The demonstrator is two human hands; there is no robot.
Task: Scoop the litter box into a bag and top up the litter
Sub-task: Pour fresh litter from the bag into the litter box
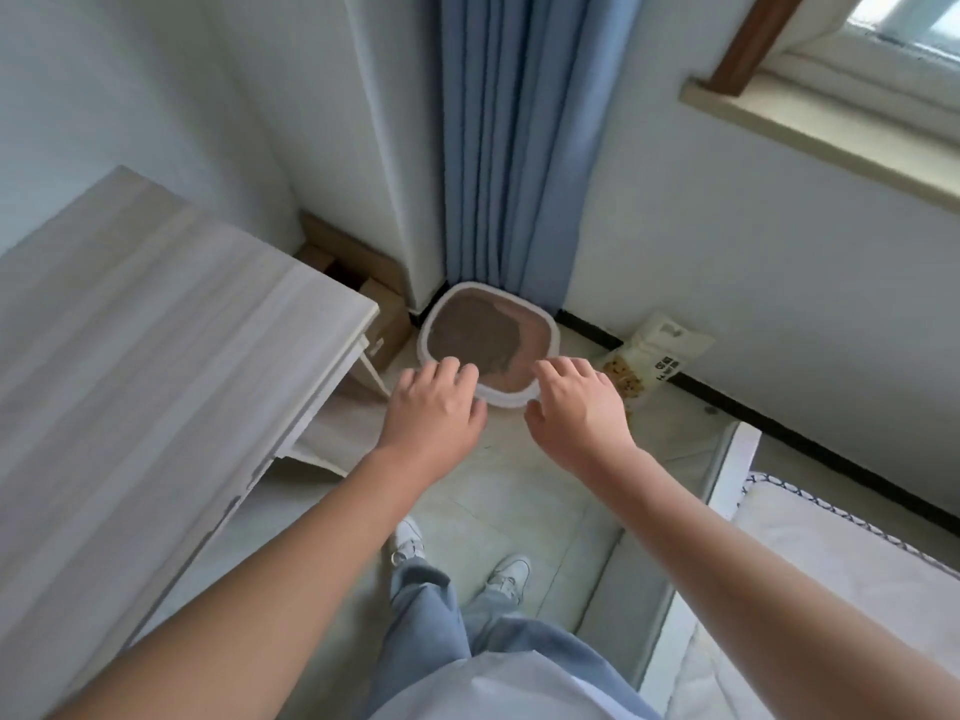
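Observation:
A white-rimmed litter box (551,339) sits on the floor in the corner, below a blue curtain. Brown-grey litter (475,332) covers much of its pinkish bottom. My left hand (435,407) reaches out over the box's near left edge with relaxed fingers, holding nothing. My right hand (579,410) is stretched toward the near right edge, fingers loosely spread and also empty. Whether either hand touches the rim I cannot tell. A printed white pouch (652,356) leans against the wall right of the box.
A pale wooden table (156,366) fills the left side, with cardboard boxes (384,324) behind it. The blue curtain (509,148) hangs above the box. A white bed frame and mattress (831,543) stand at right. My feet (457,558) are on the tiled floor.

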